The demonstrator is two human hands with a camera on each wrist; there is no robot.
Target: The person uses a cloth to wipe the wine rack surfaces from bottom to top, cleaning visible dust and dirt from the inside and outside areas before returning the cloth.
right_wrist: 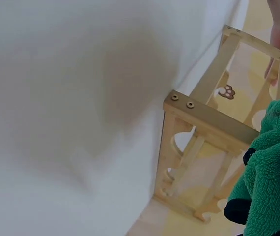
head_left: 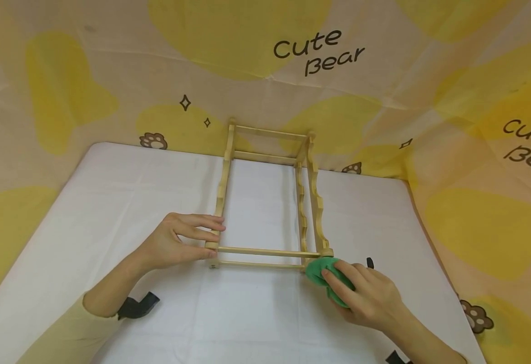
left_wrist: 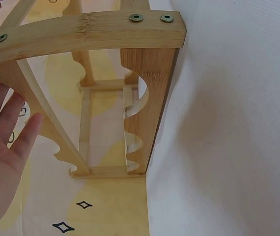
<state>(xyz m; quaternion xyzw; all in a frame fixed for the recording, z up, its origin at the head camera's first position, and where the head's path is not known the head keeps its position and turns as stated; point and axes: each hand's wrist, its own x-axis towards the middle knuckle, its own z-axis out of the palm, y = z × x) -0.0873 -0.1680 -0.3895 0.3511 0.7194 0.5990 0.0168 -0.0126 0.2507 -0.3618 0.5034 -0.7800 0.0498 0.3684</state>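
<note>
A light bamboo rack (head_left: 270,251) with scalloped side rails lies on the white-covered table, its long sides running away from me. At its near left corner, my left hand (head_left: 181,240) grips the side rail, fingers over it and thumb at the near end. The left wrist view shows fingers (left_wrist: 19,113) beside the scalloped edge. My right hand (head_left: 370,293) holds a bunched green cloth (head_left: 338,288) against the rack's near right corner. In the right wrist view the fluffy green cloth (right_wrist: 263,182) covers part of the end bar, and my right hand is mostly hidden.
The white tablecloth (head_left: 133,202) surrounds the rack. A yellow patterned curtain (head_left: 247,50) hangs behind and at the sides, close to the rack's far end. Dark strap pieces (head_left: 138,306) show by my left forearm. Screw heads (left_wrist: 136,17) dot the rack's end bar.
</note>
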